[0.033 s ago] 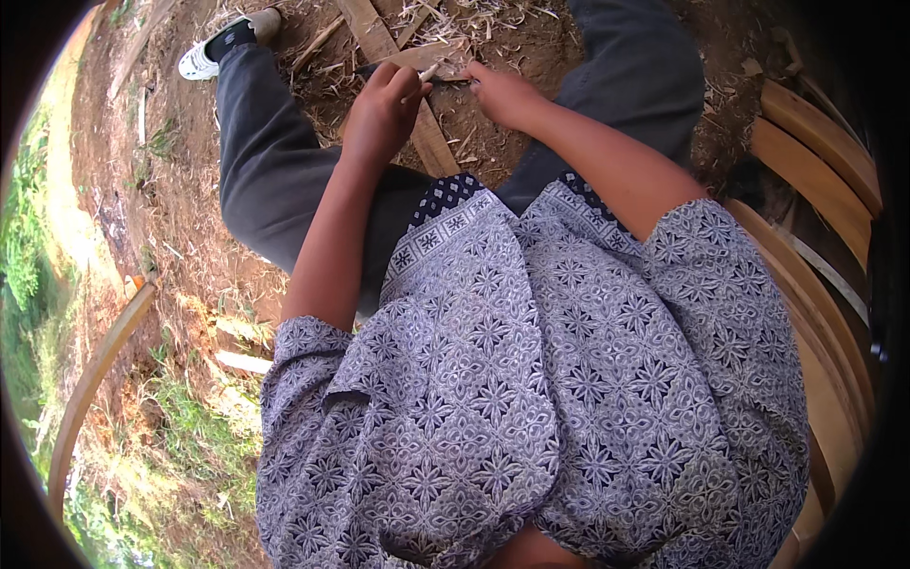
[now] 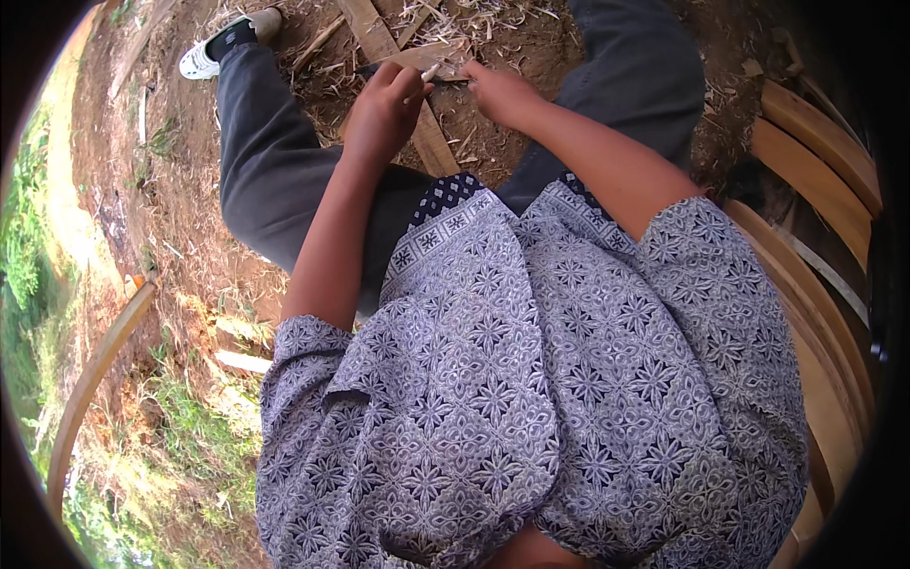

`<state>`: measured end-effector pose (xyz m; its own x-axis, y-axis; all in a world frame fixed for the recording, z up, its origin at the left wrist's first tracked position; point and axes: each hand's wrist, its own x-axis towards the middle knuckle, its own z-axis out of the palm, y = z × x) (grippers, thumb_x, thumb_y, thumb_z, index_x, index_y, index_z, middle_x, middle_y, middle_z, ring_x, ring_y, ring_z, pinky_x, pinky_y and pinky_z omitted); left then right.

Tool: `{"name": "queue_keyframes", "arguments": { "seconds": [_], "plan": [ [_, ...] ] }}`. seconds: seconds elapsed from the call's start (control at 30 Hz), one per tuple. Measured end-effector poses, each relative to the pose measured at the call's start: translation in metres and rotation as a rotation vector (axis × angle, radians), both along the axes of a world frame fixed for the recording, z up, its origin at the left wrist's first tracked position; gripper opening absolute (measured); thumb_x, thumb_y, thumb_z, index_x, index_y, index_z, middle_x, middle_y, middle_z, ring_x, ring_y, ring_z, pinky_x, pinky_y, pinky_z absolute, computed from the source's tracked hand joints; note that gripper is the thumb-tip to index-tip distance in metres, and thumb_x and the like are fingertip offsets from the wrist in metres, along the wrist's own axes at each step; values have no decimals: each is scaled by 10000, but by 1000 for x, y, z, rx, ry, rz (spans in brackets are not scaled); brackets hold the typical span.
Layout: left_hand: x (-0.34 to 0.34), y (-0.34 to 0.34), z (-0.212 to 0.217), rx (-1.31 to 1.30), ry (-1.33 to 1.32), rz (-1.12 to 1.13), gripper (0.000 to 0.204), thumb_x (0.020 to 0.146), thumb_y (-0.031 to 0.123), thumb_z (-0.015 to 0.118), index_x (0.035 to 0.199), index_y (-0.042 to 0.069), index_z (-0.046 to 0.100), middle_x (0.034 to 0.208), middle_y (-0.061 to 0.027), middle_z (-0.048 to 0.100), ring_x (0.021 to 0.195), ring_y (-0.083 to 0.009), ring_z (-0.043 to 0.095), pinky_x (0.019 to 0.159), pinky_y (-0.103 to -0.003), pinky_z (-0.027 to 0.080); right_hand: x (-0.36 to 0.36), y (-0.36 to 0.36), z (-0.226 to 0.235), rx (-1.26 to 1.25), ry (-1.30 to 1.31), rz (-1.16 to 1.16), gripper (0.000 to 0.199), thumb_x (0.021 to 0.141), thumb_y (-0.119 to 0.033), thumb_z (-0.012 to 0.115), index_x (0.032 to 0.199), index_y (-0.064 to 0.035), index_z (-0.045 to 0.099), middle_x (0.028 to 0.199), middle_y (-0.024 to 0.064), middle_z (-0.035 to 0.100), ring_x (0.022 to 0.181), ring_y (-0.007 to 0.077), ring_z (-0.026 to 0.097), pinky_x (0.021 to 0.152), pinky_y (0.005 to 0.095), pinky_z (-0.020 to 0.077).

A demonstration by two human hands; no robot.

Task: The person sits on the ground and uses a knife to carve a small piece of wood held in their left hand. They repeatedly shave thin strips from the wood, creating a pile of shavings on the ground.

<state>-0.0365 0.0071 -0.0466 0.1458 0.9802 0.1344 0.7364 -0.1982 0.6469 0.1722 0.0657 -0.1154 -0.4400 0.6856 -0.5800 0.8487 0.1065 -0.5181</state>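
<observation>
My left hand is closed, with its knuckles up. A small pale stick, which looks like wood, pokes out from its thumb side. Just to the right is my right hand, its fingers curled closed around something. A thin dark edge, perhaps a blade, shows between the two hands, but its kind is unclear. Beyond them lies a flat piece of wood. A long plank runs beneath the hands toward me.
Pale shavings litter the brown soil between my legs. Another part of a board lies at the far side. Curved wooden pieces are stacked on the right. At the left a curved wooden bar rises near grass.
My right hand has shifted very slightly left, toward my left hand. Otherwise the scene looks the same.
</observation>
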Motion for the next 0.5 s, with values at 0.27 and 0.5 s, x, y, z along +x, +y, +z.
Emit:
{"name": "queue_keyframes", "arguments": {
  "seconds": [0.27,0.5],
  "plan": [
    [1,0,-1,-25,-28,68,213,893,123,776,856,12,598,852,-150,602,733,-371,625,647,-448,508,-24,17,-27,84,-41,-154,323,1014,-219,523,1335,-189,543,1062,207,714,984,400,701,813,531,537],
    [-2,-3,-4,-22,25,89,211,891,128,781,849,18,606,845,-143,611,750,-363,642,643,-442,511,1,9,10,-29,17,47,337,1029,-265,526,1360,-203,532,1072,217,702,1023,409,682,847,526,526]
  ]
}}
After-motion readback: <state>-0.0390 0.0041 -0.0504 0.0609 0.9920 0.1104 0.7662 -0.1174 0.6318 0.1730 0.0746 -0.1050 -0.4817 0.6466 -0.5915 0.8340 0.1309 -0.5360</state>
